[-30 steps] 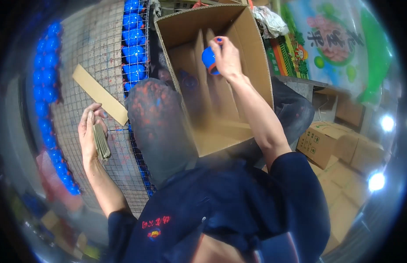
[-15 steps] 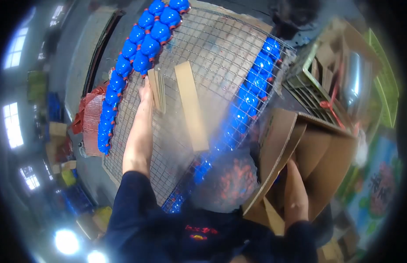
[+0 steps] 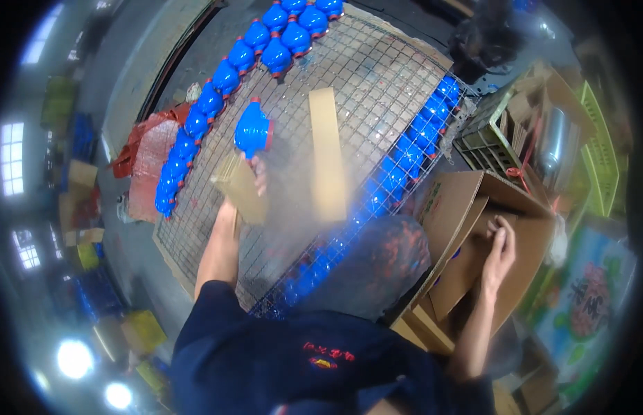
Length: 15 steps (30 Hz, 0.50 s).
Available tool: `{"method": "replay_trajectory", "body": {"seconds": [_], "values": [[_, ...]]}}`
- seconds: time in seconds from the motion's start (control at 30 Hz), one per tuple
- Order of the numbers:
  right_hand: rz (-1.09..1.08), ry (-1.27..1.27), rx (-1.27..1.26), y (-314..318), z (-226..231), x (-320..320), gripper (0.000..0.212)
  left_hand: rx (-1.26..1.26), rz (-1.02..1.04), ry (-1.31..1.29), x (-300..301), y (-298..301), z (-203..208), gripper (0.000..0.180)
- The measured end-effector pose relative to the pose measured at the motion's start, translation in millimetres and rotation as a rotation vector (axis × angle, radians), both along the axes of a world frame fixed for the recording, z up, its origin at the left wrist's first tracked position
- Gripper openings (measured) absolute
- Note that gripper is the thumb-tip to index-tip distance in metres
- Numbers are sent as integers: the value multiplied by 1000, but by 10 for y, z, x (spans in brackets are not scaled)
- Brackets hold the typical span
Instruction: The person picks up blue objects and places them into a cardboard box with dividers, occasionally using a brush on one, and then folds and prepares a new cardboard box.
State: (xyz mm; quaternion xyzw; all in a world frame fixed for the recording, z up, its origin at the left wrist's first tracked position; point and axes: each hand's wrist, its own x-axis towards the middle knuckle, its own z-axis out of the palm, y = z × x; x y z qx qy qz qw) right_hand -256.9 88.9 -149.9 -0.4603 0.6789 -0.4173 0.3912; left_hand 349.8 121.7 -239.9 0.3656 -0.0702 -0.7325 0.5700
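My left hand (image 3: 259, 176) is closed around a thick stack of cardboard strips (image 3: 240, 188) and also grips the lower end of a glossy blue, rounded, valve-like part with red end caps (image 3: 252, 130). Both are over the wire mesh rack (image 3: 373, 62). My right hand (image 3: 500, 252) is over the open cardboard box (image 3: 526, 277), its fingers loosely bent and apart, with nothing seen in them. Cardboard dividers (image 3: 460, 259) stand inside the box, with bits of dark blue showing beside them. One long cardboard strip (image 3: 326, 152) lies on the mesh.
Similar blue parts (image 3: 242, 55) stand in rows along the rack's far left side, and more blue parts (image 3: 418, 131) line its right side. A crate with cardboard scraps (image 3: 484, 138) is beyond the box. Red sheeting (image 3: 152, 166) lies left of the rack.
My left hand has taken a blue part from the near end of the row and drawn it nearer, still holding the cardboard stack. My right hand has risen from inside the box.
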Motion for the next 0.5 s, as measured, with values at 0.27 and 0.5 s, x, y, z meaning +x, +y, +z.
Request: {"method": "replay_trajectory", "body": {"seconds": [0.27, 0.5], "values": [[484, -927, 135, 212, 1270, 2229, 68, -194, -145, 428, -1427, 1275, 1382, 44], [469, -1020, 260, 814, 1252, 2459, 55, -221, -481, 757, -1996, 1550, 1274, 53]]}}
